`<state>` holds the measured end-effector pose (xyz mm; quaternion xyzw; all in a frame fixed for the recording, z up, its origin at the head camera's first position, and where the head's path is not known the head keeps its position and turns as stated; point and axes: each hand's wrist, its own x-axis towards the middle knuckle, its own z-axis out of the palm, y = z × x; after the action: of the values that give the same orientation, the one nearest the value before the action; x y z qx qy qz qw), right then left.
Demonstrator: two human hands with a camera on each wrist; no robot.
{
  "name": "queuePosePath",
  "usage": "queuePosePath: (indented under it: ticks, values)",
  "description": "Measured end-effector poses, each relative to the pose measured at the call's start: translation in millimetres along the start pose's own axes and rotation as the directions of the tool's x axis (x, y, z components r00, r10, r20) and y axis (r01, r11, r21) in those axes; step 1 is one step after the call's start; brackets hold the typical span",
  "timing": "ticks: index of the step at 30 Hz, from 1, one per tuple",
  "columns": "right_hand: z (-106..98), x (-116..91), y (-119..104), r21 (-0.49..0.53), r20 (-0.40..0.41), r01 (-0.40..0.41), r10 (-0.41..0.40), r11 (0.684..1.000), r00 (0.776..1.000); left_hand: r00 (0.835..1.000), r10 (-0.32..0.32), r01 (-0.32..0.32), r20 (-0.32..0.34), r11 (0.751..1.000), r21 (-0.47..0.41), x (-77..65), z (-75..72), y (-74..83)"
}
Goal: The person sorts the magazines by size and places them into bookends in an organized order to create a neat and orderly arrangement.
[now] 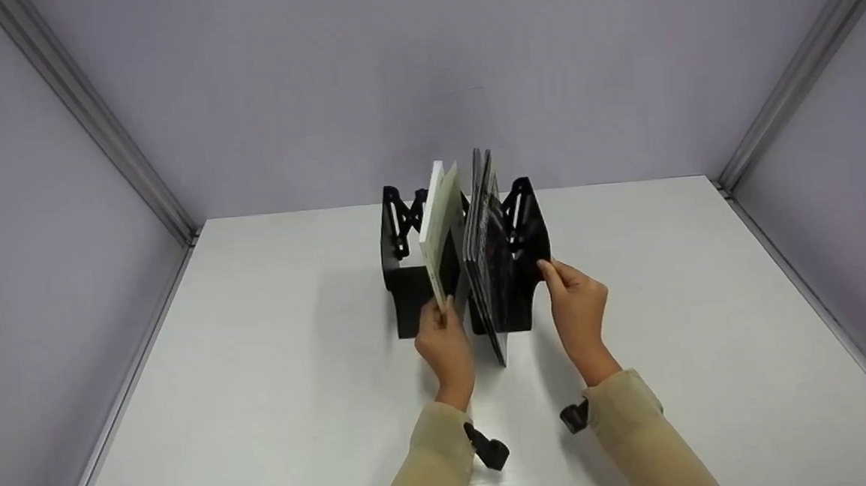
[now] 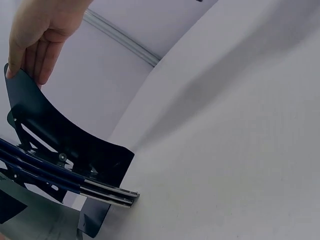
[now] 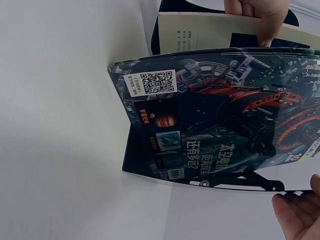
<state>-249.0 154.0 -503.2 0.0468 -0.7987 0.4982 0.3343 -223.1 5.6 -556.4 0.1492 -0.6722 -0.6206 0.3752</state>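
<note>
A black expandable bookend (image 1: 411, 285) with crisscross linkage stands on the white table. My left hand (image 1: 446, 351) pinches the near edge of a cream-coloured book (image 1: 435, 224), which stands tilted between the rack's two end plates. Several thin dark magazines (image 1: 485, 258) stand upright to the right of the book; the right wrist view shows a printed magazine cover (image 3: 235, 115) with red rings and a QR code. With thumb and fingers, my right hand (image 1: 578, 309) grips the front edge of the rack's right end plate (image 2: 75, 130).
Grey-lilac panels (image 1: 303, 93) enclose the white table (image 1: 260, 359) at the back and both sides, with metal profiles (image 1: 103, 128) in the corners. A small black camera mount (image 1: 489, 450) sits at the left wrist, another black mount (image 1: 575, 417) at the right.
</note>
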Motion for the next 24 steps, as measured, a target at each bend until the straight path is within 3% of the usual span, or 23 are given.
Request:
queuePosePath:
  ticks: [10, 24]
  values:
    - [2.7, -0.7, -0.7, -0.012, -0.019, 0.023, -0.023, 1.0, 1.0, 0.983, -0.161, 0.167, 0.086, 0.984, -0.065, 5.3, -0.9, -0.8]
    - [1.4, -2.5, 0.0, 0.006, -0.034, 0.031, -0.031, 0.999, 0.999, 0.961, -0.248, 0.257, 0.122, 0.964, -0.065, 10.8, -3.2, 1.5]
